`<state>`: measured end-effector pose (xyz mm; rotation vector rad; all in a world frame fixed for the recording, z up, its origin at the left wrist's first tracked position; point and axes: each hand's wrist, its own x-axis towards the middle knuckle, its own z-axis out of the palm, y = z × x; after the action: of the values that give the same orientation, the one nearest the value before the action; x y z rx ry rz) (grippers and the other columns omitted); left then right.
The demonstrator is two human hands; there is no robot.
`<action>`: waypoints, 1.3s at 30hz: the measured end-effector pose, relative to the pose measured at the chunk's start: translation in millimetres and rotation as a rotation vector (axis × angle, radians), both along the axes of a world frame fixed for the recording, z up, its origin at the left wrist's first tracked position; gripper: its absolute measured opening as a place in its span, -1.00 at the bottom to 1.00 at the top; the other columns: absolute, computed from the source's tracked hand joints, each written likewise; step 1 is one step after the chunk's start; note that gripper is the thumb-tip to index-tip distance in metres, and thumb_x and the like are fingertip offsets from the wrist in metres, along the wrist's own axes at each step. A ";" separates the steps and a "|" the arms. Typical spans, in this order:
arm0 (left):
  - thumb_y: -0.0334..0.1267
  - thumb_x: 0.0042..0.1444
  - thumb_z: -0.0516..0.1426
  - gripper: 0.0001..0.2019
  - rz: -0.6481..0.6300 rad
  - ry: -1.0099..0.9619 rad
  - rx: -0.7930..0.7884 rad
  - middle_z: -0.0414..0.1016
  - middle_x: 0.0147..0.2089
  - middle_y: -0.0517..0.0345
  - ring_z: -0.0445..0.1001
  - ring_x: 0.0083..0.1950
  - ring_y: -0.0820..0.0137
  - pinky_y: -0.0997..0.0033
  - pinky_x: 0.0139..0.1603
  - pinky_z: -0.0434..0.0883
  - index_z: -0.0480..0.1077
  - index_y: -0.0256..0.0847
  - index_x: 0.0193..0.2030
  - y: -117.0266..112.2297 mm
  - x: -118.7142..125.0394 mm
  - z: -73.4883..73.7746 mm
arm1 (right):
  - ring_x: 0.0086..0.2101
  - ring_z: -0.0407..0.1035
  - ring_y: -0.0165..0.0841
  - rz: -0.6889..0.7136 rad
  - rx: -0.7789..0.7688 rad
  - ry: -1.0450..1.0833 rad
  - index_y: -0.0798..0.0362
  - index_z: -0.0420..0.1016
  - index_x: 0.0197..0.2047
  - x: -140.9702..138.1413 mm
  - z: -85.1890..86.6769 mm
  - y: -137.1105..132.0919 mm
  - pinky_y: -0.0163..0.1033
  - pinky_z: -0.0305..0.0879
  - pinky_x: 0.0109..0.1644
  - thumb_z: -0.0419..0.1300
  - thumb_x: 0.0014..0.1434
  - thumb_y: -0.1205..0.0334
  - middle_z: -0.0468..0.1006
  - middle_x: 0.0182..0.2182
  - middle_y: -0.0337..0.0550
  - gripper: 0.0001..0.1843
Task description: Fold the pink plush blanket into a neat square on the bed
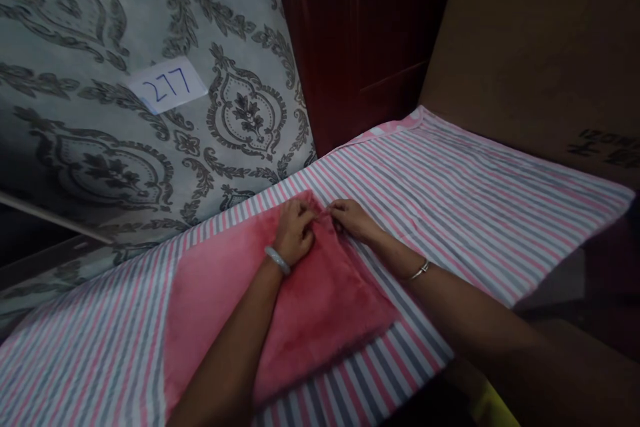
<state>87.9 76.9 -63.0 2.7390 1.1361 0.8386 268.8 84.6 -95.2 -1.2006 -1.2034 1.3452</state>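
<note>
A plush pink-red cushion cover (pixel 320 307) lies flat on a striped cloth (pixel 425 167). Both hands are at its far right edge. My left hand (pixel 295 230) rests on the plush with its fingers curled and pinching near the far corner; a pale bracelet circles that wrist. Beside it, my right hand (pixel 350 217) pinches the same edge between thumb and fingertips, with a thin bangle on the wrist. The bit of edge between the fingertips is small and dim, so its detail cannot be made out.
Patterned wallpaper (pixel 250 113) rises behind the cloth, with a paper label (pixel 167 85) marked 277 on it. A dark red wooden panel (pixel 370 27) and a large cardboard box (pixel 540 40) stand at the back right. Something yellow (pixel 493 407) shows below the cloth's front edge.
</note>
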 end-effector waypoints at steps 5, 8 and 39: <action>-0.52 0.01 0.05 -0.62 -0.016 -0.012 -0.049 0.33 -0.12 0.03 0.33 -0.03 0.23 0.16 0.00 0.42 0.56 -0.10 -0.13 0.8 2.8 -4.1 | -0.53 0.25 -0.45 -0.130 0.126 -0.094 0.04 0.38 -0.52 -12.0 -6.6 8.6 -0.39 0.16 -0.43 0.12 0.08 0.33 0.36 -0.63 -0.34 -0.84; -0.50 0.10 0.04 -0.62 -0.129 0.072 -0.157 0.35 -0.08 0.04 0.38 -0.02 0.27 0.18 0.03 0.44 0.54 -0.09 -0.05 2.5 6.3 -7.0 | -0.44 0.33 -0.41 -0.125 0.148 -0.156 0.05 0.42 -0.53 -14.5 -12.9 11.4 -0.37 0.22 -0.32 0.14 0.03 0.36 0.45 -0.55 -0.30 -0.87; 0.12 0.36 -0.09 -0.31 0.894 0.254 -0.404 -0.15 0.57 -0.23 -0.18 0.57 -0.10 -0.30 0.41 0.06 0.03 -0.20 0.51 -137.8 -157.2 3.4 | 0.40 -0.16 0.16 0.034 0.403 -1.187 0.10 0.13 0.46 -66.5 -5.1 -49.9 0.42 -0.02 0.31 -0.19 0.41 -0.18 0.05 0.43 0.22 -0.26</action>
<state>-69.3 -61.0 -59.5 1.9840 2.3302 0.2191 202.4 34.6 -100.3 -1.7004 -2.1592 0.2448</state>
